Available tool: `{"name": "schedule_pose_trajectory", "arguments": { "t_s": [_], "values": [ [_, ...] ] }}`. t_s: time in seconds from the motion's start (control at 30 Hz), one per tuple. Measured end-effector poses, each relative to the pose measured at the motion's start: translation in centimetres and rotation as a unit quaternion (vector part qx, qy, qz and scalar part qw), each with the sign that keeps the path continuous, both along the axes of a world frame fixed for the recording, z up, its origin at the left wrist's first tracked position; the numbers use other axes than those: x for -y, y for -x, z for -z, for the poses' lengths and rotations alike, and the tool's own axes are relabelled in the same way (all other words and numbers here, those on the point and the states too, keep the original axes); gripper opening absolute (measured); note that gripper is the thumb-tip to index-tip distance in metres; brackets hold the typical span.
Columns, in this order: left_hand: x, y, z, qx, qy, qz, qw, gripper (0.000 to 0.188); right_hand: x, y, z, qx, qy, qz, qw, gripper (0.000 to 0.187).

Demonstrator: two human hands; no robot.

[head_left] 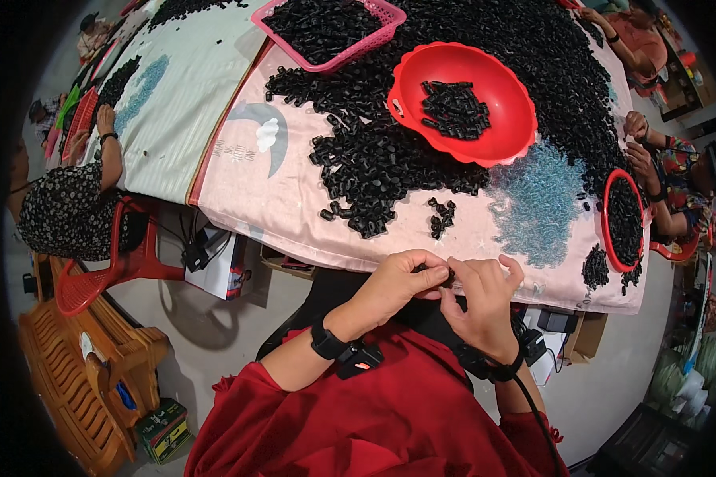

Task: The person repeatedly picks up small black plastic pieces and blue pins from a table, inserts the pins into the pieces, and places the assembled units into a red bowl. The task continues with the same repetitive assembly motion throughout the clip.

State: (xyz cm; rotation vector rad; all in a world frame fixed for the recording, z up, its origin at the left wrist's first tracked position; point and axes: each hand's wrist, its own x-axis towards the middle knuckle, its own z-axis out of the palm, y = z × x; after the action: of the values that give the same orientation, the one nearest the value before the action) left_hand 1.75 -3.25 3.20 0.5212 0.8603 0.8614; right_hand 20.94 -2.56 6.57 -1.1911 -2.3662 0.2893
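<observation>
My left hand (410, 282) and my right hand (479, 300) meet at the near edge of the table. The left thumb and forefinger pinch a small black plastic piece (449, 279), mostly covered by the fingers. My right thumb and fingertips close in at the same spot; what they grip is hidden. Just beyond my hands lies a little cluster of black pieces (441, 216). A heap of small clear-blue pieces (537, 208) spreads to its right. Farther off, a red scalloped bowl (497, 87) holds some black pieces and rests against the large black pile (374, 163).
A pink basket (386, 36) full of black pieces stands at the far side. On the right is a red oval basket (610, 230), also filled. Other people sit at the left and right sides. A red chair (95, 278) and a wooden bench (79, 374) stand at left.
</observation>
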Motion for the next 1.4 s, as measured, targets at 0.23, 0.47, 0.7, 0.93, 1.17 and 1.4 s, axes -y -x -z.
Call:
{"name": "schedule_pose_trajectory", "arguments": {
  "t_s": [0.23,0.47,0.7,0.93,1.17,1.4],
  "values": [
    [-0.3,0.6,-0.2,-0.051,-0.005,0.041,0.998,0.023,0.3,0.5,-0.8,0.032,-0.025,0.006,0.999,0.047],
    [-0.5,0.9,-0.5,-0.134,-0.063,0.086,0.985,0.024,0.4,0.3,-1.0,0.096,-0.048,-0.011,0.994,0.038],
    [0.0,1.0,0.6,0.002,0.030,0.103,0.994,0.028,0.1,0.2,-0.7,0.075,-0.056,-0.017,0.995,0.031],
    [0.0,1.1,1.6,0.010,0.024,0.108,0.994,0.029,0.2,0.1,-0.3,0.036,-0.041,-0.028,0.998,0.029],
    [-0.3,0.6,1.1,-0.019,0.027,0.102,0.994,0.027,0.7,0.3,0.2,0.017,-0.065,-0.032,0.997,0.023],
    [-0.1,0.8,1.9,0.009,0.062,0.060,0.996,0.026,-0.8,-0.5,-0.1,-0.003,0.035,-0.014,0.999,0.028]
  ]
}}
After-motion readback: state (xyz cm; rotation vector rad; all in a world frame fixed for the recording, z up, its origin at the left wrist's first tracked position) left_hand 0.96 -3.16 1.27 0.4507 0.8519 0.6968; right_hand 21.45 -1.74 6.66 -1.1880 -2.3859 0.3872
